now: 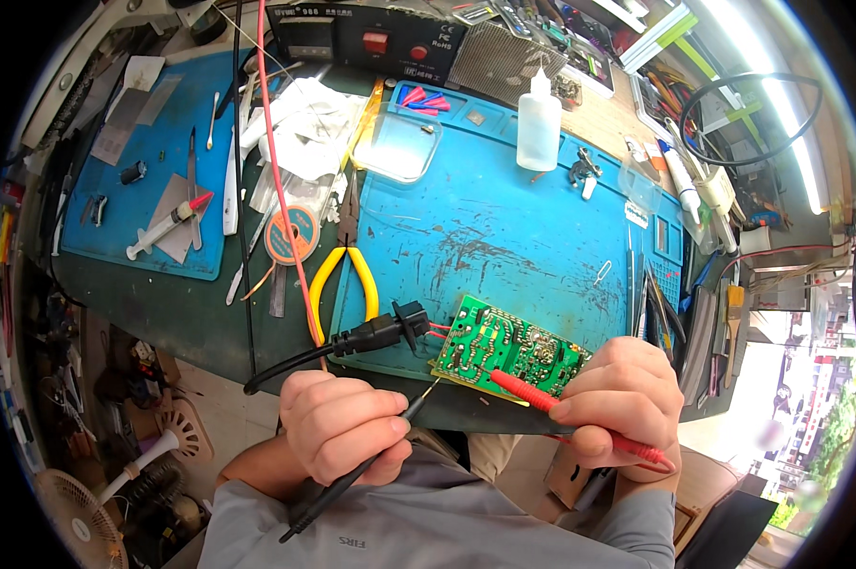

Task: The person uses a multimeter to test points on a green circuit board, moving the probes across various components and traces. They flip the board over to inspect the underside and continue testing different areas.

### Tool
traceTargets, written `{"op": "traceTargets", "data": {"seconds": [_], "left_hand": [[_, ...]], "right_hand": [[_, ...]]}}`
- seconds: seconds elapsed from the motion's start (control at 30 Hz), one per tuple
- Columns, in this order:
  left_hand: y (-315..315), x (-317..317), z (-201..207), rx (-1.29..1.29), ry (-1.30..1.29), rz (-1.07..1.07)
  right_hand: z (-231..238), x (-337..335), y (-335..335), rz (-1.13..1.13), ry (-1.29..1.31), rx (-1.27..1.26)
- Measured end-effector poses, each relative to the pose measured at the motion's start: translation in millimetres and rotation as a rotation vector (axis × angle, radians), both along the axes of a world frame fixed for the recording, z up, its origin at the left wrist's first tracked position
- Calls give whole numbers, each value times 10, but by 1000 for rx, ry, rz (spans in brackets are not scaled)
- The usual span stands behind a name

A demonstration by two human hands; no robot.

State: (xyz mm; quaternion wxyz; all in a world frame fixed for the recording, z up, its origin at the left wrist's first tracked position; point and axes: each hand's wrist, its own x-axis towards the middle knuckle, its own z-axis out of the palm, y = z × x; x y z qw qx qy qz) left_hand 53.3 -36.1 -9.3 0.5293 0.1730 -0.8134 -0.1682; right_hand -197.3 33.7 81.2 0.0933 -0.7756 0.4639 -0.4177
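My left hand (348,427) is closed around a black test probe (344,486), whose thin metal tip reaches the near left corner of a green circuit board (489,347). In my right hand (625,396) is a red test probe (524,389), slanting over the board's near edge; whether its tip touches the board I cannot tell. The board lies solder side up at the front edge of the blue work mat. Beside its left end sits a black plug (380,332) with a thick cable, and thin red wires run between plug and board.
Yellow-handled pliers (343,275) and a solder spool (292,235) lie left of the blue mat (504,223). A white squeeze bottle (539,123) and a clear tray (396,142) stand farther back. Tweezers (634,275) rest at the right. A red cable (274,161) hangs across the left side.
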Motion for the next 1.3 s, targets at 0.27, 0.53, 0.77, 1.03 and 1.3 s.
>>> {"op": "traceTargets", "data": {"seconds": [0.27,0.53,0.77,1.03,1.3], "left_hand": [[14,14,9,14,4,-39],[60,73,130,107,405,-176],[-674,347,708,339,353,98],[-1849,249,816,267,225,290],[-2140,-94,1165,220,343,274]], "right_hand": [[33,64,84,-139,-9,24],[22,-135,121,-163,-48,-158],[-37,-184,104,-299,-86,-252],[-77,-298,80,-329,-125,-287],[-73,-369,85,-376,-168,-285]]}}
